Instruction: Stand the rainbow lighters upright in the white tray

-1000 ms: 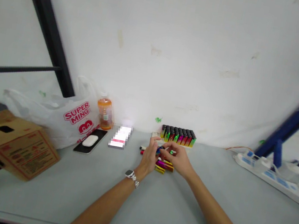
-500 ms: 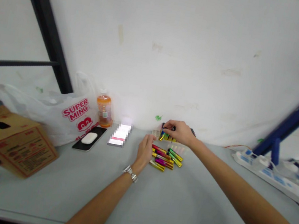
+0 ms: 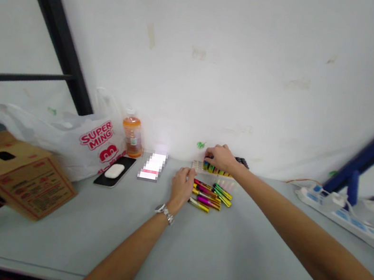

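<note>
Shiny metallic tubes in yellow, magenta, red and green point(image 3: 208, 202) lie in a loose group on the grey table point(image 3: 224, 257). My left hand point(image 3: 182, 185), wearing a metal watch, rests at their left side with its fingers bent; what they hold, if anything, is too small to tell. Behind the group, near the wall, stands a clear holder point(image 3: 198, 166) with several tubes upright in it. My right hand point(image 3: 220, 158) is over the holder, its fingers closed at the top of a tube at the left of the row. Dark caps show behind that hand.
At the left are a cardboard box point(image 3: 34, 185), a white plastic bag point(image 3: 74, 139), an orange bottle point(image 3: 132, 135) and a black phone point(image 3: 123, 173) under a white case point(image 3: 114, 170). Beside them lies a blurred bright screen point(image 3: 153, 166). Power strips point(image 3: 347, 219) lie at the right.
My right hand has lowered a tube into the holder. My left hand's fingers have bent more beside the loose tubes. The whole view has shifted slightly.
</note>
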A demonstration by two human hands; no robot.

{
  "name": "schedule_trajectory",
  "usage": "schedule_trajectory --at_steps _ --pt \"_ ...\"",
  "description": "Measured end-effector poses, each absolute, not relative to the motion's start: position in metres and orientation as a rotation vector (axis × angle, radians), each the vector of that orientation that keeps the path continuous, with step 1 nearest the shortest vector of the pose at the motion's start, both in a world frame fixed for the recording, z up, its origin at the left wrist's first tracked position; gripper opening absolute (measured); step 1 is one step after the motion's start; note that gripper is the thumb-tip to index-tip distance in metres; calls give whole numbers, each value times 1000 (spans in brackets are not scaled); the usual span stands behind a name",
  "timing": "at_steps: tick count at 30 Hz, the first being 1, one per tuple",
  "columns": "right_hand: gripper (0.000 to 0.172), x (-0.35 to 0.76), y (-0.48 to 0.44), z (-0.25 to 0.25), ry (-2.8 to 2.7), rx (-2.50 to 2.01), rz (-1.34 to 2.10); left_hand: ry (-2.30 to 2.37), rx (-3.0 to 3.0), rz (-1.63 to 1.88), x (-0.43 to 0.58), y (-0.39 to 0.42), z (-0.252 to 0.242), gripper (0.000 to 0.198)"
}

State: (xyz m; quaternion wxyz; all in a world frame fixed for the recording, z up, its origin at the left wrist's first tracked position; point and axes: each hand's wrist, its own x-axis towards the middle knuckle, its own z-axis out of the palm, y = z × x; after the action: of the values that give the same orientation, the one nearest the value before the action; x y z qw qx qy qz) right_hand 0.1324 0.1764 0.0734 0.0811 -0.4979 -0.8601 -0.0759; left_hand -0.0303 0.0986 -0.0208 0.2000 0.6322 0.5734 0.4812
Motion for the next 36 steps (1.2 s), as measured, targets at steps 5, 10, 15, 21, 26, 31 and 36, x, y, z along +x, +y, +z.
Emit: schedule_trajectory --at_steps 5,10,15,21,26,31,36 --pt "21 132 175 72 -2552 -1519 -297 1794 1809 1281 -35 100 -19 31" --pt "24 131 172 67 -2509 -1478 -359 1784 1822 1218 -37 104 -24 32" --pt "24 134 174 64 -2479 -1460 -191 1690 1856 1240 -33 106 -30 34" --pt "20 139 180 73 -2533 -1481 -97 1664 1895 1220 -29 105 -33 33" --pt "25 138 179 71 -2557 -1532 -206 1682 1922 1179 -28 103 -32 31" --pt "35 137 163 58 -2545 -1469 -467 1693 1935 1139 -28 100 -29 30" --pt "44 142 144 38 -2425 -1503 -589 1640 1970 1100 -24 97 -30 29"
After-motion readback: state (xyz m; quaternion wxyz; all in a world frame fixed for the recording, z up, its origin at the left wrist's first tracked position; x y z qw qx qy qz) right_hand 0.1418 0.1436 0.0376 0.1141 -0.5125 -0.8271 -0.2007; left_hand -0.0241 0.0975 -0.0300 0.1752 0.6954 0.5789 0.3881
